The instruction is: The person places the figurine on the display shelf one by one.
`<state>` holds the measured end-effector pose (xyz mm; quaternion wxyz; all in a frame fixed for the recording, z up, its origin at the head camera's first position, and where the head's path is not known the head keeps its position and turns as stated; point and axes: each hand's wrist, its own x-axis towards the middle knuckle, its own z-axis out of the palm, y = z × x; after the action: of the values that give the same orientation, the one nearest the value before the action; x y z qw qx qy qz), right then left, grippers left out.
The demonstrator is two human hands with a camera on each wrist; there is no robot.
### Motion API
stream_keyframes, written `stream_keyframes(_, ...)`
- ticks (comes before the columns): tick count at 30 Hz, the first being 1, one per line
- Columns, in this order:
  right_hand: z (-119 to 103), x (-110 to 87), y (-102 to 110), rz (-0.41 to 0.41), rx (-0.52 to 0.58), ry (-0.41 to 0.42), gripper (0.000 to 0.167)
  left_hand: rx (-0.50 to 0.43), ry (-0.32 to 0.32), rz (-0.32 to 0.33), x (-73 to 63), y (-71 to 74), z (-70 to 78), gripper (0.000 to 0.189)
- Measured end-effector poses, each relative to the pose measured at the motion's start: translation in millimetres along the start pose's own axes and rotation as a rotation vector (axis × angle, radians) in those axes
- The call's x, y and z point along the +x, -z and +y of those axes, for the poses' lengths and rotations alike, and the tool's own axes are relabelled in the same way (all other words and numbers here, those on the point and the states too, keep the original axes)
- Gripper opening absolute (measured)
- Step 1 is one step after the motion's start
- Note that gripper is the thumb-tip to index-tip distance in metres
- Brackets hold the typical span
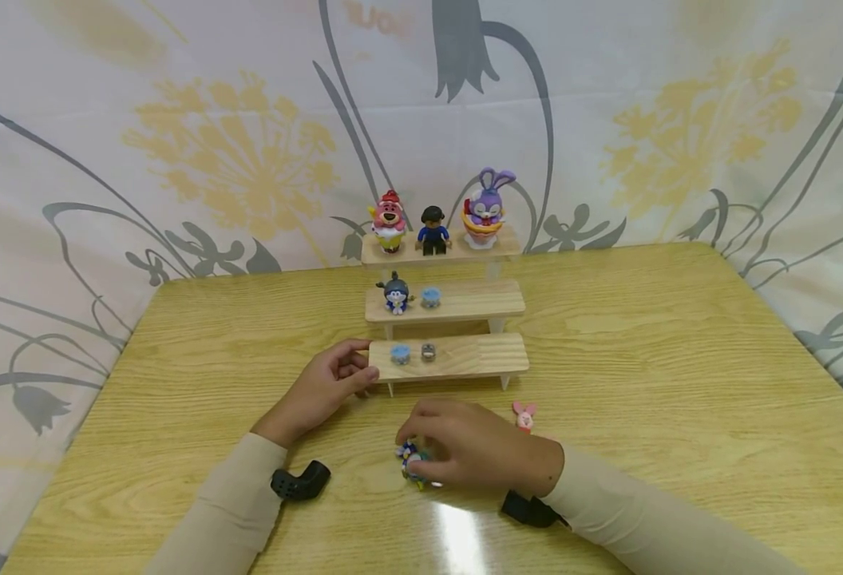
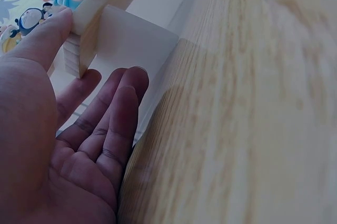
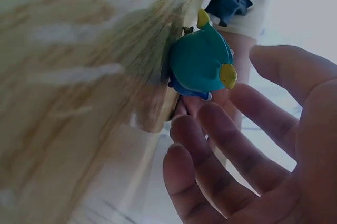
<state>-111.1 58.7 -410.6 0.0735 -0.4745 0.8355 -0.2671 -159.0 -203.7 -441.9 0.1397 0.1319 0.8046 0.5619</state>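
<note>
My left hand [image 1: 328,387] pinches the left end of the lowest board of a three-step wooden display shelf [image 1: 479,358]. In the left wrist view its thumb lies over the board end and the index fingertip is just under it. My right hand [image 1: 472,447] reaches over a small teal and blue figurine [image 1: 414,467] with yellow parts, lying on the table in front of the shelf. The right wrist view shows this figurine [image 3: 200,61] between thumb and fingers, which are spread with a gap around it.
On the top step stand a pink bear figurine [image 1: 389,222], a dark-haired toy figure [image 1: 433,231] and a purple rabbit figurine [image 1: 486,209]. A dark-haired figurine [image 1: 396,295] and small blue piece [image 1: 431,298] occupy the middle. Below are a blue piece [image 1: 400,354] and grey piece [image 1: 429,351]. A pink figurine [image 1: 525,417] lies right.
</note>
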Motion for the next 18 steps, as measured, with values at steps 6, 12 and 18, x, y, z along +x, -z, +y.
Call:
stream_keyframes(6,0.3,-0.3,-2.0,-0.043,-0.005,-0.025,0.020,0.006,0.006,0.004,0.2,-0.3,-0.1,0.059)
stream_keyframes(12,1.1,-0.2,-4.2,-0.050,0.007,-0.021,0.014,0.007,0.010,0.007,-0.5,-0.6,0.3,0.059)
stream_keyframes(18,1.1,-0.5,-4.8,-0.060,-0.002,-0.029,0.013,0.003,0.006,0.007,-0.7,-0.5,-0.1,0.059)
